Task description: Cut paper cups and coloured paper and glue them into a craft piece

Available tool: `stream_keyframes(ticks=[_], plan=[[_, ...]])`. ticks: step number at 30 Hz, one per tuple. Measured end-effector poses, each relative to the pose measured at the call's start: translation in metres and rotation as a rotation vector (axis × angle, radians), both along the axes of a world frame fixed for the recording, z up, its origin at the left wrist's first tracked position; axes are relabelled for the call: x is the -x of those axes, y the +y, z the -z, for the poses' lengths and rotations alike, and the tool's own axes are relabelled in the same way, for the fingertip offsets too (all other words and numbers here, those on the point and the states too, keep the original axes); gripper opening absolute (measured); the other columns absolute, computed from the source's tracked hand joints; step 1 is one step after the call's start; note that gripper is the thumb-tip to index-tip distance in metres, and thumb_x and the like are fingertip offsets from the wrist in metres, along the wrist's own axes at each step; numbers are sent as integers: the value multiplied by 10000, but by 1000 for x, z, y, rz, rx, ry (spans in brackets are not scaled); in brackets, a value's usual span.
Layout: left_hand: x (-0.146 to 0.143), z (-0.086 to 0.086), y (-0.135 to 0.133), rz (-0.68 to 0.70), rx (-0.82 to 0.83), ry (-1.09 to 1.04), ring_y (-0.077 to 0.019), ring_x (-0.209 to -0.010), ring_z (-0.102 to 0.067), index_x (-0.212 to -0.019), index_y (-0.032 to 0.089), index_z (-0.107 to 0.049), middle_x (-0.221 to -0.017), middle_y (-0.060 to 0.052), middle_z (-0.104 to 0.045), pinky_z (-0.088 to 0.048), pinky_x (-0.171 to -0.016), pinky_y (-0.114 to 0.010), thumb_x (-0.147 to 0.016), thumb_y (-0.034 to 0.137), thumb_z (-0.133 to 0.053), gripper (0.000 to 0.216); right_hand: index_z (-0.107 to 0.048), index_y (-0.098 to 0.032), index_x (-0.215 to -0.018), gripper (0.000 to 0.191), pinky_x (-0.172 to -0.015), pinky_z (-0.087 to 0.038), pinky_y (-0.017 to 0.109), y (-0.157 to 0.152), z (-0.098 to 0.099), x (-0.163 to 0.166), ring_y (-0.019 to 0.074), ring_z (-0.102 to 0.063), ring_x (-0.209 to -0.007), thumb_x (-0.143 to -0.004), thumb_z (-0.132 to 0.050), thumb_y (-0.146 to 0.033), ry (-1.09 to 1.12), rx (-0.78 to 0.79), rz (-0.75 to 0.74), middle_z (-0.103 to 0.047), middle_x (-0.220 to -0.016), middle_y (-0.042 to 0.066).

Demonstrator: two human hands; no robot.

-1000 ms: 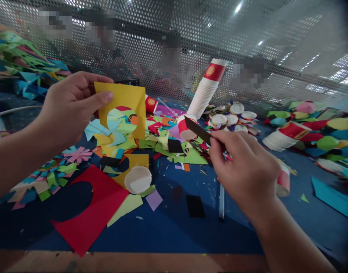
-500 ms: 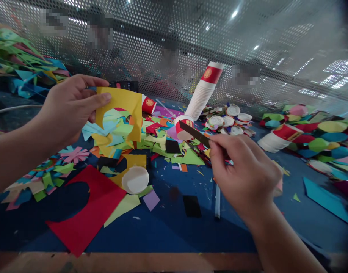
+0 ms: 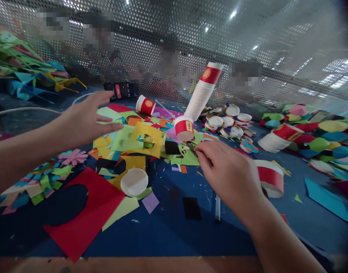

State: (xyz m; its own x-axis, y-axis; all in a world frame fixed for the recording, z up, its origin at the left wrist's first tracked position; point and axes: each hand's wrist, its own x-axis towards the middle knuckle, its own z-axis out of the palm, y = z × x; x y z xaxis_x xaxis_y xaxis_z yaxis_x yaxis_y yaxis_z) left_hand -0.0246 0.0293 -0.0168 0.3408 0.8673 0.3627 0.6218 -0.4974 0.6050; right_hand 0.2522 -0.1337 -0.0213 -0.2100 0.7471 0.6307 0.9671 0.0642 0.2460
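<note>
Over the left of the table, my left hand [image 3: 90,117] is open, fingers spread, holding nothing. Just right of its fingertips is a yellow paper sheet [image 3: 155,146] with a round cut-out, blurred, over the heap of coloured scraps [image 3: 125,138]. My right hand [image 3: 228,170] is closed around what look like scissors [image 3: 192,148]; only a thin dark blade shows past the fingers, and the handles are hidden. A red-and-white paper cup [image 3: 184,129] lies beyond the blade. Partly behind my right wrist is another red-and-white cup [image 3: 272,185].
A tall leaning cup stack [image 3: 202,93] stands behind. Red paper [image 3: 85,212] with a curved cut and a white disc [image 3: 134,182] lie in front. A phone [image 3: 123,90] leans near the mesh panel [image 3: 151,49]. Strung paper pieces [image 3: 330,136] and a cup stack [image 3: 280,137] lie right.
My left hand has let go of the yellow sheet and opened; the sheet has moved right and down toward the scraps. My right hand has shifted left and slightly down, lowering the blade.
</note>
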Motion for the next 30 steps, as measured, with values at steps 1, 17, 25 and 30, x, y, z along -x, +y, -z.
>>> stream_keyframes(ticks=[1,17,25,30], plan=[[0,4,-4,80,-85,140,-357,-1195,-589,-1493,176,-340,-1562,-194,-349,-540,-916,-504,-825,523,-718,843,-677,-187,-871,118,-487,-335,290,1,1,0,202,-686,-672,-895,-569,-144,0,90,30,-726,-805,34],[-16,6,-41,469,-241,222,-252,-1130,-642,-1407,327,-438,-1263,-25,-662,-498,-942,-344,-829,488,-713,660,-663,-224,-1145,331,-838,-519,365,1,-2,17,238,-660,-1007,-868,-667,-405,794,552,-189,-721,-1113,60],[-34,21,-63,625,-405,101,-259,-1190,-609,-1409,329,-378,-1324,-57,-606,-547,-936,-363,-923,513,-592,562,-695,-178,-849,253,-637,-492,300,6,9,41,178,-658,-715,-835,-658,-428,1304,823,-265,-733,-800,37],[-29,19,-61,594,-386,109,-308,-1178,-608,-1436,330,-364,-1369,-83,-579,-539,-938,-426,-888,596,-598,652,-695,-183,-800,161,-573,-486,262,8,4,33,141,-633,-622,-782,-703,-343,1479,659,-290,-702,-703,10]])
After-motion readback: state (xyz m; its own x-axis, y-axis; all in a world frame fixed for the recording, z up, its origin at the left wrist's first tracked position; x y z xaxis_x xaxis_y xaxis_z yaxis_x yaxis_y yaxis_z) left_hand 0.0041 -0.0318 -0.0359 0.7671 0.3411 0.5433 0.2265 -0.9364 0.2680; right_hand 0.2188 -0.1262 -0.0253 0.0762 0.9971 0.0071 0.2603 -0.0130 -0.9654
